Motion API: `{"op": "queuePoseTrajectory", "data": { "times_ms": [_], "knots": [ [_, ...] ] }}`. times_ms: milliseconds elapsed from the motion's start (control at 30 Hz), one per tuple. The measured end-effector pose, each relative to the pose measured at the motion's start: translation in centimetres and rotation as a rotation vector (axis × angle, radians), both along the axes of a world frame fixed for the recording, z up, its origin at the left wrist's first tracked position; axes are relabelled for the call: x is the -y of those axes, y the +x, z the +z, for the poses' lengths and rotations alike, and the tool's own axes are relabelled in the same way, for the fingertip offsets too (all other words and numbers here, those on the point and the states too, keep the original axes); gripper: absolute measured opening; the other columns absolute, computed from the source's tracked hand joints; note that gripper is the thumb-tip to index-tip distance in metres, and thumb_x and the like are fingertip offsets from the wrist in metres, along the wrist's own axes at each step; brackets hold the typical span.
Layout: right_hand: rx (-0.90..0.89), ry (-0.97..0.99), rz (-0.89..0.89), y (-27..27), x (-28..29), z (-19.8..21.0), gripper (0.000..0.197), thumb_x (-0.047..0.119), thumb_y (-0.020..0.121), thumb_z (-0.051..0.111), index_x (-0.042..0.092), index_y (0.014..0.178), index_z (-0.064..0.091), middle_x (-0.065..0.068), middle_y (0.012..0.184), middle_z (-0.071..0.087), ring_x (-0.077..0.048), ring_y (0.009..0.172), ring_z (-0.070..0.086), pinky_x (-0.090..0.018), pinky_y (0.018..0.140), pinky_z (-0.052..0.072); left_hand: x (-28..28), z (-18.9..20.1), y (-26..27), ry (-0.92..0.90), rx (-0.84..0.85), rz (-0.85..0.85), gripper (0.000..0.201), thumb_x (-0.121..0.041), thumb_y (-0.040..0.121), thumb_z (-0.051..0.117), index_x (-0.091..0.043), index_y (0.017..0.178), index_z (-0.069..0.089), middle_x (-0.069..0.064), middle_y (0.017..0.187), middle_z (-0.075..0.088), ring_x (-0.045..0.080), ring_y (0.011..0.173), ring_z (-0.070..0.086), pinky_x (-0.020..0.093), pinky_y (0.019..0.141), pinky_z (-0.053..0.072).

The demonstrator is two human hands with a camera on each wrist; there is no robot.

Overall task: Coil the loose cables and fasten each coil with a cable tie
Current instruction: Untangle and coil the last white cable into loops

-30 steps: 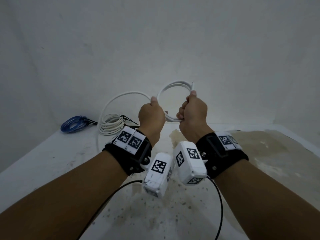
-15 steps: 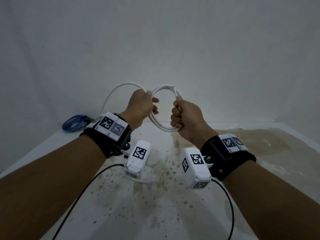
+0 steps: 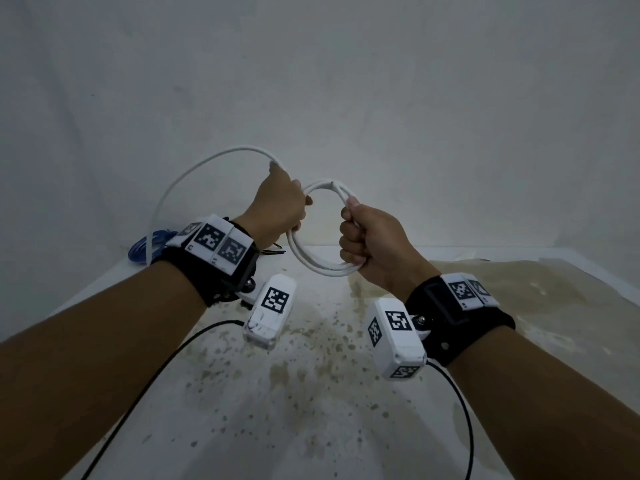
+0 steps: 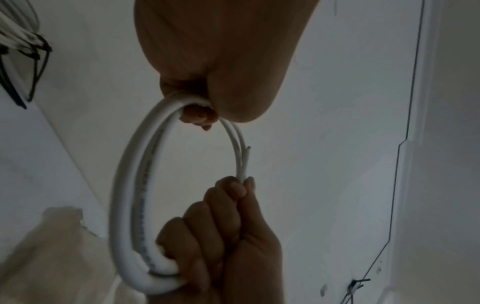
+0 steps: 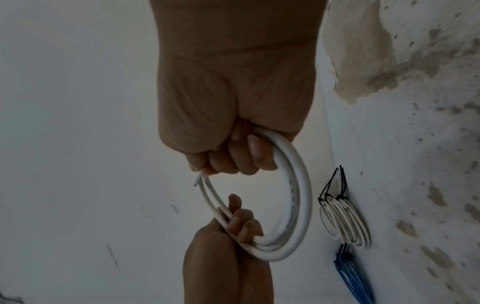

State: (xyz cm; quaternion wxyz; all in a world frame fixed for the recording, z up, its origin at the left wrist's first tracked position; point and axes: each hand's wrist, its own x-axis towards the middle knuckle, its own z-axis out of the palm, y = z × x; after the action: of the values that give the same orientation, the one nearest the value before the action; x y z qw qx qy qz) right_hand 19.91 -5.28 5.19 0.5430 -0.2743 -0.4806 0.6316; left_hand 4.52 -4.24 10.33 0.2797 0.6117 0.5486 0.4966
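white cable coil (image 3: pixel 322 261) between hands

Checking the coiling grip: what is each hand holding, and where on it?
Both grip the white cable coil: right hand fists its right side, left hand its left side.

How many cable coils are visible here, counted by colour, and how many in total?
White cable coils: 2, namely the white coil gripped by the left hand and right hand, and the tied white coil lying on the table.
Blue cable coils: 1, the blue coil beside the tied white one.
Total: 3 coils.
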Motion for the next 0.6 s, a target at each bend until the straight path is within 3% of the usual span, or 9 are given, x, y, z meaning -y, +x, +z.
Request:
{"op": "queuePoseTrajectory", "data": {
  "times_ms": [67,167,300,467,600],
  "knots": [
    [-0.001,-0.017,-0.021,-0.2,0.0,-0.1,0.033,0.029,0.105,0.043,0.016,0.075,0.046,0.005,0.052,0.023,-0.009,0.04,0.016,-0.021,0.039,0.016,0.2,-0.3,-0.1,0.0,-0.039,-0.036,0.028,-0.028,0.107,0.029,-0.006,0.119,0.043,0.013,0.089,0.06,0.015,0.053,0.043,0.027,0.045,0.04],
    [0.005,-0.038,-0.014,-0.4,0.0,-0.3,0.033,0.029,0.105,0.044,0.016,0.075,0.046,0.005,0.052,0.024,-0.009,0.04,0.017,-0.021,0.038,0.017,0.8,-0.3,-0.3,-0.027,-0.22,-0.087,0.054,-0.053,0.103,0.023,-0.009,0.109,0.054,0.009,0.081,0.06,0.016,0.049,0.045,0.025,0.044,0.04],
    [0.034,-0.058,0.033,-0.2,0.1,-0.8,0.033,0.03,0.105,0.043,0.016,0.075,0.046,0.005,0.052,0.024,-0.008,0.04,0.017,-0.021,0.039,0.016,1.2,0.0,-1.0,0.01,-0.441,-0.129,0.044,-0.042,0.106,0.032,-0.008,0.101,0.059,0.003,0.069,0.057,0.013,0.04,0.051,0.019,0.037,0.04],
    [0.031,-0.07,0.093,0.1,0.3,-1.0,0.033,0.03,0.105,0.042,0.017,0.075,0.045,0.007,0.05,0.024,-0.007,0.037,0.017,-0.02,0.037,0.018,0.7,-0.1,-0.9,0.079,-0.402,-0.13,0.043,-0.036,0.106,0.037,-0.008,0.085,0.062,-0.003,0.057,0.052,0.007,0.038,0.044,0.023,0.041,0.039],
    [0.059,-0.058,0.156,0.3,0.6,-0.7,0.034,0.03,0.106,0.039,0.017,0.075,0.045,0.007,0.05,0.024,-0.006,0.037,0.018,-0.019,0.036,0.019,-0.2,-0.5,-0.7,-0.186,-0.153,-0.134,0.045,-0.042,0.106,0.034,-0.008,0.093,0.061,0.003,0.065,0.051,0.012,0.046,0.036,0.021,0.041,0.032]
  ]
}}
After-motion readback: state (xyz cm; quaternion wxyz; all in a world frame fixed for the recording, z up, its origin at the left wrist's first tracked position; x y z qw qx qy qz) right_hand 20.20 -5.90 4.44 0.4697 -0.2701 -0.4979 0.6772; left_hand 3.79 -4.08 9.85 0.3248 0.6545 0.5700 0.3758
